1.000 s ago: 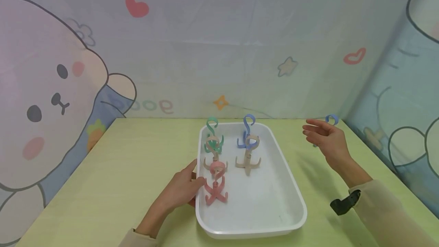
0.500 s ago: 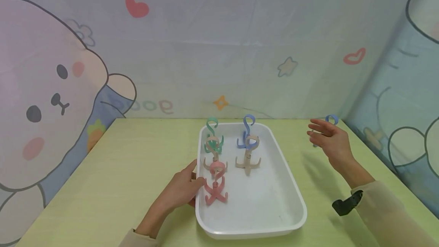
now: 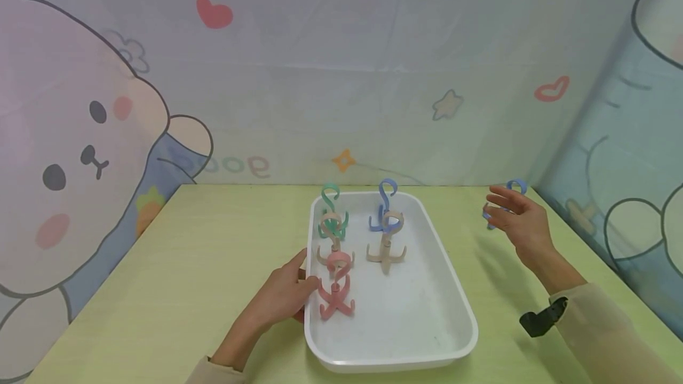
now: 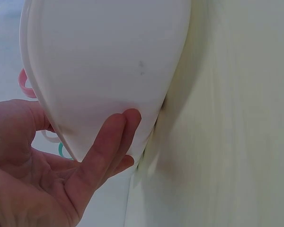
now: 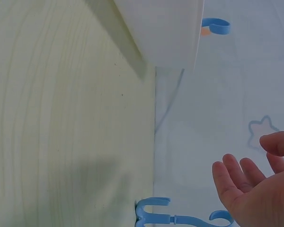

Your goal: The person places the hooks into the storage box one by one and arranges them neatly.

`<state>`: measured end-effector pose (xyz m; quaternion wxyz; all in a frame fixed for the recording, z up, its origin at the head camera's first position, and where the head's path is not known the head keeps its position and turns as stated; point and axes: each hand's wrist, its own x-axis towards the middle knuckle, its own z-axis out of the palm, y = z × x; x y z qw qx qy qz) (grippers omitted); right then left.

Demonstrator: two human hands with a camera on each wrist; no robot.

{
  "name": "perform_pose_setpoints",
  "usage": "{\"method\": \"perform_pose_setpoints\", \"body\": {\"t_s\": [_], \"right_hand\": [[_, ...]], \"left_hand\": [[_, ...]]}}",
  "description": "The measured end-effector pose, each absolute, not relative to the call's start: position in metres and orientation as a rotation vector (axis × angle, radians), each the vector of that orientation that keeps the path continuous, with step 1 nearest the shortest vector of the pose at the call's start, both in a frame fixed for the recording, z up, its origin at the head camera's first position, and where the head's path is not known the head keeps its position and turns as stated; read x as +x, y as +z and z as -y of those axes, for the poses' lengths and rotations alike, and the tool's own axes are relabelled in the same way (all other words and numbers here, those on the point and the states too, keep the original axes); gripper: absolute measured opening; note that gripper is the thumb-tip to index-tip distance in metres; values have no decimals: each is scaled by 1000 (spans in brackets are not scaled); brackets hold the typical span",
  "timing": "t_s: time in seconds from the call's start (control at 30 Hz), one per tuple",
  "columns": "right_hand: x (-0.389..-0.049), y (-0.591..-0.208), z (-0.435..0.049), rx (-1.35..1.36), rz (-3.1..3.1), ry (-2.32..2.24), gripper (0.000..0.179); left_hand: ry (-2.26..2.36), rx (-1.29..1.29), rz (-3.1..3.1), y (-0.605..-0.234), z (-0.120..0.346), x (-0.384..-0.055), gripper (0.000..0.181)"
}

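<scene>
My left hand (image 3: 280,294) grips the left rim of a white tray (image 3: 411,319), thumb over the edge. In the left wrist view its fingers lie against the tray's outer wall (image 4: 104,61). Multi-arm hanging hooks stand in the tray: a green hook (image 3: 331,189), a blue hook (image 3: 383,218), two beige hooks (image 3: 385,253) and a pink hook (image 3: 336,302). My right hand (image 3: 522,227) hovers right of the tray with loosely bent fingers, holding nothing. Behind it another blue hook (image 5: 154,218) stands on the table, partly hidden by the hand in the head view.
The pale yellow-green table (image 3: 224,224) ends at a printed cloth backdrop (image 3: 299,76). More printed cloth (image 3: 629,135) borders the right side. A black strap device (image 3: 541,319) sits on the right wrist.
My right hand has drifted slightly to the right, exposing more of the blue hook behind it. The left hand, tray and hooks have stayed put.
</scene>
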<state>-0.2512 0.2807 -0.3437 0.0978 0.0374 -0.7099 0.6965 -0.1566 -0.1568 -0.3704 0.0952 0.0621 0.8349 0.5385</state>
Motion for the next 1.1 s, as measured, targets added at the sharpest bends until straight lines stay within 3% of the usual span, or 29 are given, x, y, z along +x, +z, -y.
{"method": "perform_pose_setpoints", "body": {"t_s": [1.1], "right_hand": [[-254, -349, -291, -105, 2059, 1996, 36]], "left_hand": [[1579, 146, -2490, -369, 154, -156, 66]]}}
